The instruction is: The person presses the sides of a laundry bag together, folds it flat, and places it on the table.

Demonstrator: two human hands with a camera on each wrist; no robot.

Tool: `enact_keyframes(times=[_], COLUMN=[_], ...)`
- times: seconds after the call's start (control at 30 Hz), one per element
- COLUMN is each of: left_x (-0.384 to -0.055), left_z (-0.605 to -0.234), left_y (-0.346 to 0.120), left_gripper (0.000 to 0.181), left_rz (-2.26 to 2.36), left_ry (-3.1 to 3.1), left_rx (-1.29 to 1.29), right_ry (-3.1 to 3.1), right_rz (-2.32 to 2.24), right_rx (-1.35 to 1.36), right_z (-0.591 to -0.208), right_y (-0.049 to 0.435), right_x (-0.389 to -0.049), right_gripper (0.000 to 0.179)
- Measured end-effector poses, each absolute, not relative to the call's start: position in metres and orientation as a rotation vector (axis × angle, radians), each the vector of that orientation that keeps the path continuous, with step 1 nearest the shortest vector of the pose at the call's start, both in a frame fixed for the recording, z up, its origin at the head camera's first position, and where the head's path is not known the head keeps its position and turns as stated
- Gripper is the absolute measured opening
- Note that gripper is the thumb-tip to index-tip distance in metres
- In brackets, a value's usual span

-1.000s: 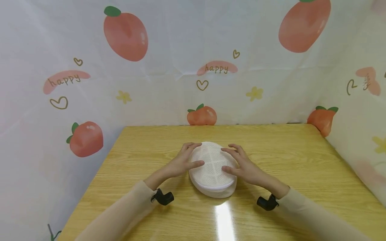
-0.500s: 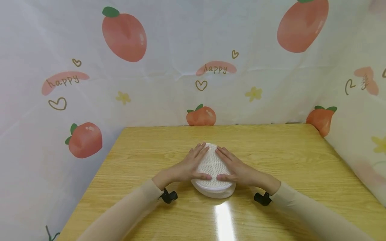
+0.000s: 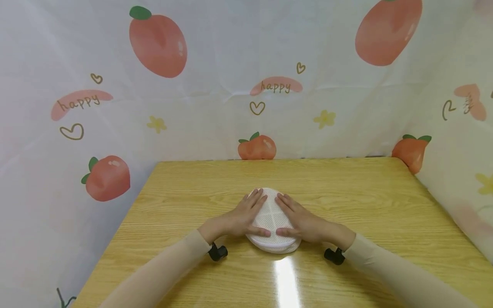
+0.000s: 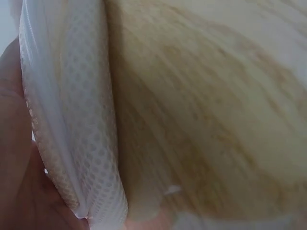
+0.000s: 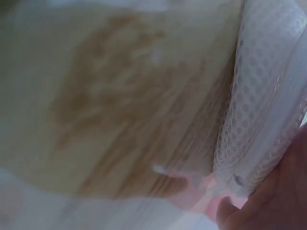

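A white mesh laundry bag (image 3: 271, 218), rounded with crossing seams on top, sits on the wooden table (image 3: 173, 256) in the head view. My left hand (image 3: 246, 216) lies over its left side, fingers stretched toward the far edge and thumb across the near part. On the opposite side my right hand (image 3: 302, 220) presses the bag the same way, its thumb close to the left one. The left wrist view shows the bag's mesh side wall (image 4: 91, 110) bulging beside the palm. From the right wrist, a zip-like band (image 5: 276, 129) runs along the rim.
Behind and beside the table hangs a white cloth (image 3: 208, 51) printed with peaches, hearts and lettering. A black wrist camera (image 3: 218, 253) sits below the left wrist, another (image 3: 334, 256) below the right. A bright reflection lies on the tabletop in front of the bag.
Both hands have come inward from hovering at the bag's sides and settled on its top, thumbs closer together. The bag has sunk lower and looks flatter.
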State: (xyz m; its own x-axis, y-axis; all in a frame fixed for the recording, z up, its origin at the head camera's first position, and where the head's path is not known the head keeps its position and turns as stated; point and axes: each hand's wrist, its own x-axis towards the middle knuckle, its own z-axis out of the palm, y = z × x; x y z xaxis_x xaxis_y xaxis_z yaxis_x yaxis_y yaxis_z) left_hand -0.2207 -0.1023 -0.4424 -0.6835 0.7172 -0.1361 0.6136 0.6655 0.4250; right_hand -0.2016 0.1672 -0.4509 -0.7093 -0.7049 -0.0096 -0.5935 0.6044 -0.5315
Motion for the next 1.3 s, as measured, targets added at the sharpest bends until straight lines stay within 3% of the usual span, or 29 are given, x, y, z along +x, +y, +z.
enact_keyframes(times=[0.63,0.83,1.3], left_x=[-0.221,-0.221,-0.216], left_z=[-0.456,-0.452,-0.429], left_y=[-0.097,-0.098,-0.108], left_gripper=[0.113,0.108,0.089], left_rz=[0.361,0.483,0.581], left_ry=[2.598,2.593,2.679], left_rx=[1.064,1.065,1.182], right_ry=[2.59,2.567,2.573], right_rz=[-0.645,-0.695,-0.813], right_rx=[-1.095,-1.083,-1.11], right_z=[-0.478,-0.462,-0.417], right_y=[0.172,0.173,0.185], right_x=[-0.213,-0.209,-0.222], right_gripper=[0.098,0.097,0.072])
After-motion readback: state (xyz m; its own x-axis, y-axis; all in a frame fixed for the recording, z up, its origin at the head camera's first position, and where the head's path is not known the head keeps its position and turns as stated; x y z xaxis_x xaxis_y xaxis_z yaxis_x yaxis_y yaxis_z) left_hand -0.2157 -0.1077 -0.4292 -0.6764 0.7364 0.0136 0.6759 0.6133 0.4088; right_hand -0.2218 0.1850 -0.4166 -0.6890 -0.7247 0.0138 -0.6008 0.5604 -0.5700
